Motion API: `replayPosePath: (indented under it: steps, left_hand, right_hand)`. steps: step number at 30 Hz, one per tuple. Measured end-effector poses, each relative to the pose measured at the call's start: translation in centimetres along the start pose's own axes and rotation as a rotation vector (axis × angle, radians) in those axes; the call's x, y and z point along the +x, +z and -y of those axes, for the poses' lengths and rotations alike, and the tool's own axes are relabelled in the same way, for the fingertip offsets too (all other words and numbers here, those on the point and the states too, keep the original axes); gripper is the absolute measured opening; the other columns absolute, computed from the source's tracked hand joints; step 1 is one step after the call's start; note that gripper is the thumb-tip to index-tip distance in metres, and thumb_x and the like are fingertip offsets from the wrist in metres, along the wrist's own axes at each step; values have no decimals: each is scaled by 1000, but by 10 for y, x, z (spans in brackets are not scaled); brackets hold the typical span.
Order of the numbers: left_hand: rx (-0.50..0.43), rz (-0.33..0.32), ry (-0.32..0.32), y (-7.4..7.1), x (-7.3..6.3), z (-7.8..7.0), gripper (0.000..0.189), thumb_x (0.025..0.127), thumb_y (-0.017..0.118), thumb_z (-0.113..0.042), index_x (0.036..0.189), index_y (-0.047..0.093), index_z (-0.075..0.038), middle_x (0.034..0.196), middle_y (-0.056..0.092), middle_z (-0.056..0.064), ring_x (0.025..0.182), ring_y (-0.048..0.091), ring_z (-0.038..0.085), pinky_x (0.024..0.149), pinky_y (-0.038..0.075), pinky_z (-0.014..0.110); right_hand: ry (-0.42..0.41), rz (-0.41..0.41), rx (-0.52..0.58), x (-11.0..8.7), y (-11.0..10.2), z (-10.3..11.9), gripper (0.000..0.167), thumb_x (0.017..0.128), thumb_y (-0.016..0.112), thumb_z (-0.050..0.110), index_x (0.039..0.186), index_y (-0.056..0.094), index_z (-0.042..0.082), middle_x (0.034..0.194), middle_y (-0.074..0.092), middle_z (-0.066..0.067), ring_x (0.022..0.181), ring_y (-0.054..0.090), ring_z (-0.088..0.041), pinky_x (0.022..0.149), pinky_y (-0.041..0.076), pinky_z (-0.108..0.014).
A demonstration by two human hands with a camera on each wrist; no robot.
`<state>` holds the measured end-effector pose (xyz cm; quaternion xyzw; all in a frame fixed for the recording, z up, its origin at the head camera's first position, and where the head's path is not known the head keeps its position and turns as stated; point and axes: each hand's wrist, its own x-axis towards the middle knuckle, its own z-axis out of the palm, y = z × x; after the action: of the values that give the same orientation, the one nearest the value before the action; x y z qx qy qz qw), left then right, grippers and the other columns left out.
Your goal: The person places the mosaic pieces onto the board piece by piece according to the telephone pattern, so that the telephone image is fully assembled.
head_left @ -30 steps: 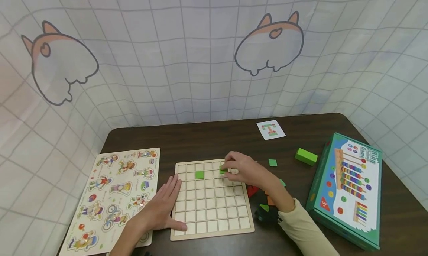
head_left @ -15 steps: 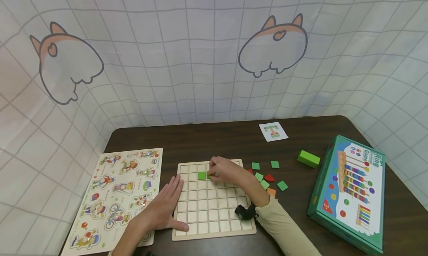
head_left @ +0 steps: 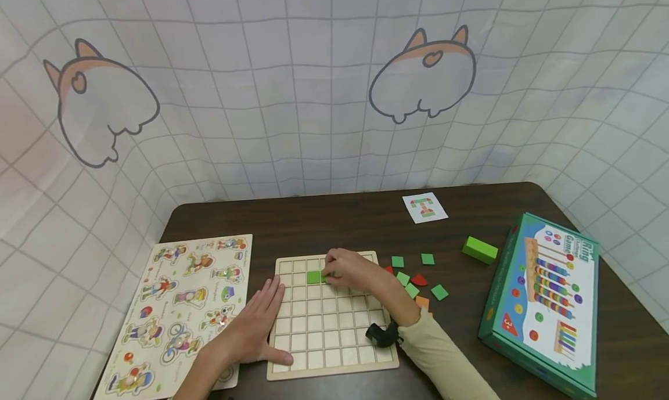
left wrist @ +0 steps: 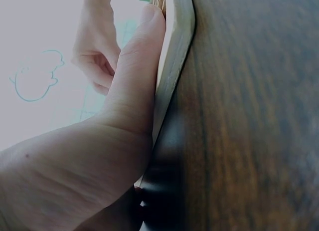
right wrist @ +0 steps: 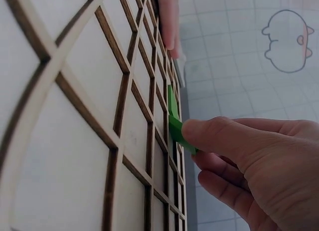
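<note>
A wooden grid board (head_left: 334,339) lies on the dark table, with one green square tile (head_left: 313,277) sitting in a cell near its top. Between thumb and fingers, my right hand (head_left: 349,270) pinches a second green tile (right wrist: 181,131). In the right wrist view that tile is tilted at the board's surface, right beside the first one. My left hand (head_left: 256,324) rests along the board's left edge, fingers straight and thumb spread over the lower left corner. The left wrist view shows the thumb (left wrist: 139,66) lying along the board's rim.
Several loose green tiles (head_left: 439,292), a red piece (head_left: 419,280) and orange ones (head_left: 422,302) lie right of the board. Behind them are a pattern card (head_left: 425,207) and a green block (head_left: 479,249). A boxed ring game (head_left: 543,301) stands far right; a picture puzzle board (head_left: 177,313) lies left.
My right hand has moved left across the board with the green tile, up to the tile in the grid. Over the last half second it has barely moved. The left hand stays put.
</note>
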<state>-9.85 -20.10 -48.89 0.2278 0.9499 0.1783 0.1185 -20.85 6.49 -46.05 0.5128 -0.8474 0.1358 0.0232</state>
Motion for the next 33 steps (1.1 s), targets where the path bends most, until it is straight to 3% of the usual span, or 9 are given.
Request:
replayPosePath:
  steps: [10, 19, 25, 33]
  left_hand:
    - [-24, -53, 18, 4, 2, 3, 130, 65, 68, -77, 155, 12, -1, 164, 5, 19, 151, 8, 39, 120, 16, 56]
    - [26, -110, 2, 10, 5, 7, 132, 62, 61, -86, 156, 15, -4, 164, 5, 16, 152, 10, 35, 120, 13, 49]
    - [68, -134, 12, 12, 4, 6, 129, 65, 58, -86, 155, 17, -5, 164, 7, 16, 152, 12, 33, 121, 9, 37]
    - [54, -202, 32, 13, 7, 7, 118, 72, 59, -80, 155, 20, -6, 164, 13, 12, 152, 15, 28, 121, -2, 18]
  right_hand:
    - [61, 32, 21, 0, -1, 2, 12, 91, 68, 16, 99, 76, 13, 99, 63, -4, 85, 57, -13, 72, 49, -20]
    - [107, 53, 83, -1, 0, 3, 13, 92, 67, 17, 100, 75, 13, 102, 62, -3, 86, 58, -12, 73, 50, -20]
    - [104, 46, 100, -2, 0, 3, 13, 91, 68, 16, 100, 75, 12, 101, 62, -3, 85, 58, -12, 71, 49, -19]
    - [118, 55, 135, -3, 0, 2, 13, 91, 67, 15, 101, 74, 10, 101, 61, -3, 86, 60, -13, 73, 51, -19]
